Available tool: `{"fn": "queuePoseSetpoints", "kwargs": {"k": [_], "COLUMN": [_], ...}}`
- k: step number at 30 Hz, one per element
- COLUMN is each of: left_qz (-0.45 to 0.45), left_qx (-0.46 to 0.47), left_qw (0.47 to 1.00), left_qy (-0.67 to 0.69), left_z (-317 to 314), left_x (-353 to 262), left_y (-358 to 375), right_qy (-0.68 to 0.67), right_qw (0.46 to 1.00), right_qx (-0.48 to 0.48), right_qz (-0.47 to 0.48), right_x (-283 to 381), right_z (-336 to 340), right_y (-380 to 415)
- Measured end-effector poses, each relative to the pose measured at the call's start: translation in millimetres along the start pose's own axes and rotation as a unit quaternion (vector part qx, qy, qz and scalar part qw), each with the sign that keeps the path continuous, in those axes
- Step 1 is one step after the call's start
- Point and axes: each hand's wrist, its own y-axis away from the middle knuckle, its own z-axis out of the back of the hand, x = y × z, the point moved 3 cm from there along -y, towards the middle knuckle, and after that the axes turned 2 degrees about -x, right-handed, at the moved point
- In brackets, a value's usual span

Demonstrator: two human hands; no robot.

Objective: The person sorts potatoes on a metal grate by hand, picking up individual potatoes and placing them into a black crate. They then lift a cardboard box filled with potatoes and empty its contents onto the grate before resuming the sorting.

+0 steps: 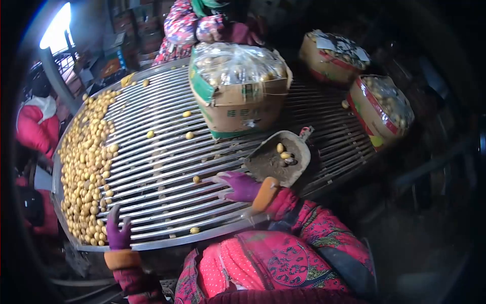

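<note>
My left hand [119, 230], in a purple glove, is at the near left edge of the slatted metal table [157, 177], fingers stretched upward and apart. It holds nothing and is beside the near end of a heap of small yellow-brown potatoes [86, 167]. Over the middle slats my right hand [240, 186], gloved the same way, reaches leftward with fingers spread and nothing in them. One loose potato [196, 179] lies just left of its fingertips. Just beyond that hand rests a dirty scoop [271, 162] with several potatoes [286, 154] in it.
A large carton [243, 106] packed with potatoes under clear plastic stands on the slats. Two more filled cartons [331, 63] [377, 114] are at the right. Across the table is a person in a patterned sleeve [182, 25]; another in a red jacket [38, 129] is at left.
</note>
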Motion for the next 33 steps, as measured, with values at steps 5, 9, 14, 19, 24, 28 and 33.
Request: {"fn": "queuePoseSetpoints", "kwargs": {"k": [5, 9, 14, 19, 24, 28, 33], "left_qz": [-0.222, -0.18, -0.013, 0.089, 0.09, 0.102, 0.103], "left_qx": [0.162, 0.254, 0.301, 0.282, 0.225, 0.201, 0.212], "left_qw": [0.958, 0.949, 0.948, 0.953, 0.964, 0.967, 0.963], "left_qy": [-0.083, -0.059, -0.099, -0.062, -0.107, -0.119, -0.129], "left_z": [-114.9, -152.6, -148.4, -134.2, -119.9, -124.0, -124.5], "left_x": [-129.3, -118.0, -35.8, 8.8, -16.6, -17.1, -16.1], "left_y": [-70.7, -48.8, 4.5, 57.6, 74.4, 77.9, 76.3], "right_qy": [0.046, 0.092, 0.273, 0.519, 0.481, 0.391, 0.334], "right_qw": [0.986, 0.928, 0.87, 0.804, 0.844, 0.88, 0.861], "right_qx": [-0.155, -0.314, -0.327, -0.154, -0.033, -0.037, -0.165], "right_qz": [0.05, -0.179, -0.249, -0.244, -0.236, -0.267, -0.346], "right_x": [-47.5, -56.8, -161.1, -205.7, -230.3, -254.0, -301.0], "right_z": [76.2, 166.2, 187.4, 205.3, 203.6, 200.1, 222.2], "right_y": [73.3, 142.6, 184.9, 137.2, 115.3, 149.2, 250.4]}}
